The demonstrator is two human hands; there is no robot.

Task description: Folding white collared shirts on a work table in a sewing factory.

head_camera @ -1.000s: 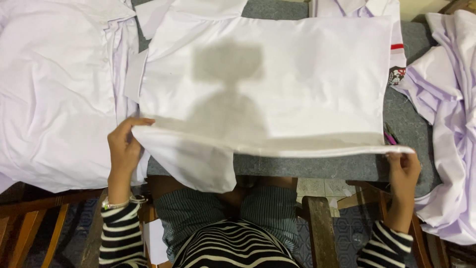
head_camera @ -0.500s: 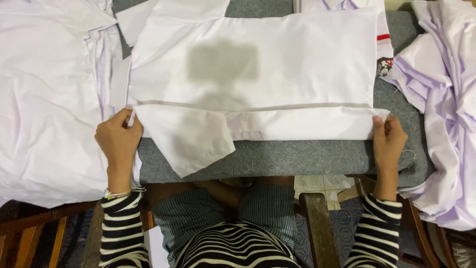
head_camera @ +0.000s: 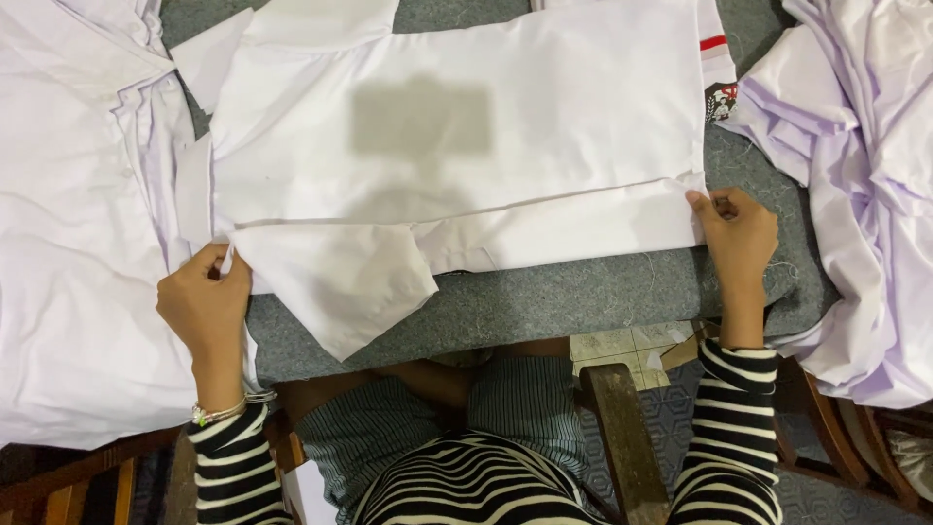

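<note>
1. Head view: a white shirt [head_camera: 466, 136] lies flat across the grey worktop [head_camera: 573, 297], its lower part folded up so that a doubled band runs along the near edge.
2. No containers are in view; loose garments lie straight on the worktop.
3. Left hand [head_camera: 206, 306]: the fingers [head_camera: 219, 261] pinch the left end of the fold, just beside the left pile.
4. Right hand [head_camera: 737, 233]: the fingers [head_camera: 702, 204] are closed on the right end of the fold, pressing it to the worktop.
5. Shirt condition: the cloth is smooth and plain white. A sleeve [head_camera: 340, 292] sticks out from under the fold at the lower left and points towards the person. A red stripe and a small dark badge [head_camera: 721, 99] show at the right edge. A blurred grey rectangle covers part of the middle.
6. Left of the shirt lies a pile of white garments [head_camera: 78, 243], overhanging the worktop edge.
7. Right of the shirt lies a crumpled heap of pale lilac cloth [head_camera: 865, 194], touching the worktop's right side.
8. The person wears black-and-white striped sleeves and a bracelet [head_camera: 219, 413] on the left wrist.
9. Wooden chair parts [head_camera: 617, 437] show below the worktop edge.
</note>
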